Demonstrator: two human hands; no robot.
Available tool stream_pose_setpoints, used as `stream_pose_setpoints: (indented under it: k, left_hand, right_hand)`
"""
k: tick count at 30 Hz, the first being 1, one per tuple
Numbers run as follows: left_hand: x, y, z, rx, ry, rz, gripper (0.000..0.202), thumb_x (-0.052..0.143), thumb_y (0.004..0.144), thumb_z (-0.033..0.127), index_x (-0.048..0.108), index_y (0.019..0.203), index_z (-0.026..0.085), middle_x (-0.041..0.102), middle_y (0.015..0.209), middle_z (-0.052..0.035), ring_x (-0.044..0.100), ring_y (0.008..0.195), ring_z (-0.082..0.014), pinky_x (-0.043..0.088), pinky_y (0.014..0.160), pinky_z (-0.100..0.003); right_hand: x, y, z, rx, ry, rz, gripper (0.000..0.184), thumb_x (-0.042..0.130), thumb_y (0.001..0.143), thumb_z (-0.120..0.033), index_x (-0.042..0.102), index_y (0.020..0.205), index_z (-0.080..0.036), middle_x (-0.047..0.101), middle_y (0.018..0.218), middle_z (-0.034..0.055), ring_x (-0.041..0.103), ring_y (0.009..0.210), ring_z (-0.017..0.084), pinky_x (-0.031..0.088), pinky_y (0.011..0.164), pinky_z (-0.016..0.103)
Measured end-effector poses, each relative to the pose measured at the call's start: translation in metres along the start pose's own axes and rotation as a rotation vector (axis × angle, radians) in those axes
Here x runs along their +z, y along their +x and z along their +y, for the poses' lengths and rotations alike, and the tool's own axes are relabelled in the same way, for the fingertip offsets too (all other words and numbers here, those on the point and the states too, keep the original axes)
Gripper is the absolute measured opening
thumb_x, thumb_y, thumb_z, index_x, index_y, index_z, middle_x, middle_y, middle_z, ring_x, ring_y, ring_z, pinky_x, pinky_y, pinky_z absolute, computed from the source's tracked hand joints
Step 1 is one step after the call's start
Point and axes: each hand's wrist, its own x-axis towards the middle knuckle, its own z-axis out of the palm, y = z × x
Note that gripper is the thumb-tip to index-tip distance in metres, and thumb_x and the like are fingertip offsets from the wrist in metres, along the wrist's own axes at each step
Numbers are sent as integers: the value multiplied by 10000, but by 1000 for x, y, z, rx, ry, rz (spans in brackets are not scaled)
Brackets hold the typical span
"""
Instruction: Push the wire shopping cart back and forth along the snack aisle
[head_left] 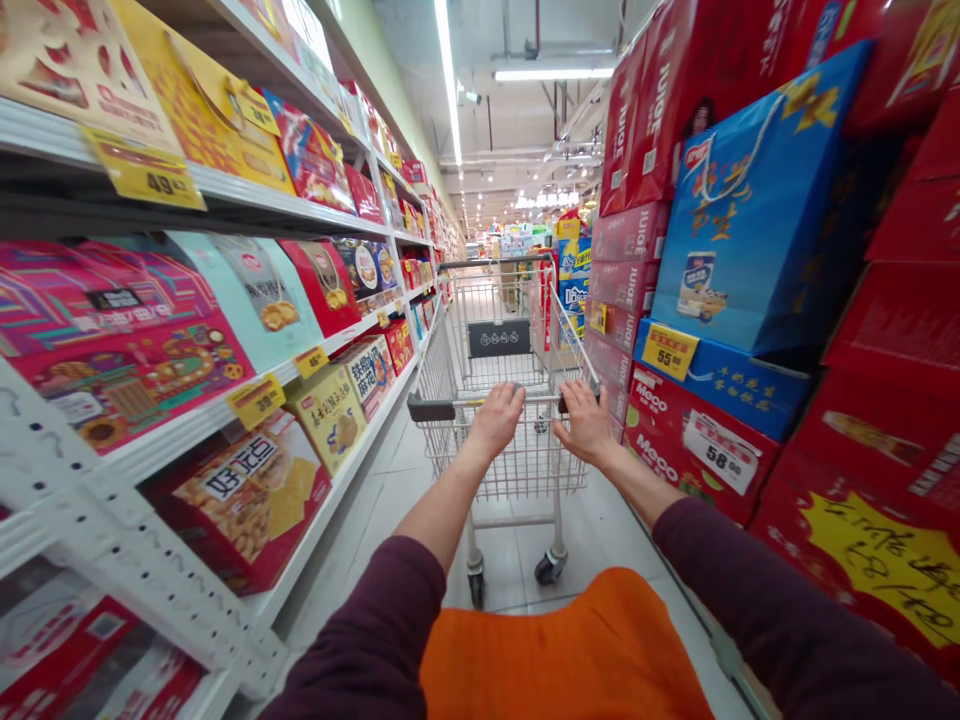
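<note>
A wire shopping cart (495, 470) stands straight in front of me, with a dark panel (499, 338) inside its basket. Its push handle (431, 408) runs across the near end and has black end grips. My left hand (496, 418) is closed over the handle near the middle. On the right end, by the black grip, my right hand (589, 422) is wrapped round the same bar. The undersides of the fingers are hidden from view. I see no goods in the visible part of the basket.
White shelves (225, 415) with boxed snacks and yellow price tags line the left side. Stacked red cartons (630, 240) and a blue gift bag (742, 220) rise close on the right. Tiled floor (390, 520) runs ahead between them, with more stacked goods (574, 270) farther along.
</note>
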Motion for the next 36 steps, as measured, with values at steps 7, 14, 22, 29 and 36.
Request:
stream_pose_setpoints:
  k: [7, 14, 22, 29, 36]
  left_hand:
    - [-32, -24, -66, -197, -2, 32, 322, 378, 854, 155, 546, 1129, 144, 532, 1219, -150, 445, 1199, -248, 375, 1029, -421]
    - [-27, -39, -64, -361, 36, 27, 306, 415, 846, 223, 574, 1072, 94, 576, 1113, -177, 498, 1102, -280, 401, 981, -443]
    - [-21, -39, -58, -234, -21, 31, 319, 443, 837, 175, 557, 1130, 124, 541, 1211, -152, 458, 1193, -253, 355, 1049, -405]
    - [-19, -47, -76, -405, -4, 98, 328, 419, 851, 209, 532, 1144, 113, 547, 1192, -168, 479, 1158, -272, 390, 1007, -448]
    - [-7, -22, -38, -234, -40, 8, 343, 457, 832, 173, 523, 1163, 115, 544, 1218, -155, 483, 1165, -245, 394, 1014, -402]
  right_hand:
    - [4, 1, 11, 16, 43, 2, 554, 438, 788, -306, 446, 1293, -78, 444, 1373, 177, 311, 1303, 304, 101, 1063, 537]
    - [10, 1, 12, 25, 12, 50, 565, 456, 777, -311, 442, 1284, -61, 447, 1362, 185, 303, 1302, 301, 104, 1068, 530]
    - [14, 0, 19, 14, -45, 67, 543, 447, 779, -277, 451, 1283, -75, 463, 1354, 173, 335, 1282, 292, 111, 1068, 517]
    - [13, 7, 13, -17, -55, 63, 575, 459, 776, -301, 443, 1294, -55, 457, 1360, 189, 347, 1282, 311, 133, 1061, 534]
    - [10, 16, -7, -50, -32, -38, 582, 473, 773, -292, 447, 1300, -46, 482, 1339, 186, 359, 1276, 311, 173, 1067, 501]
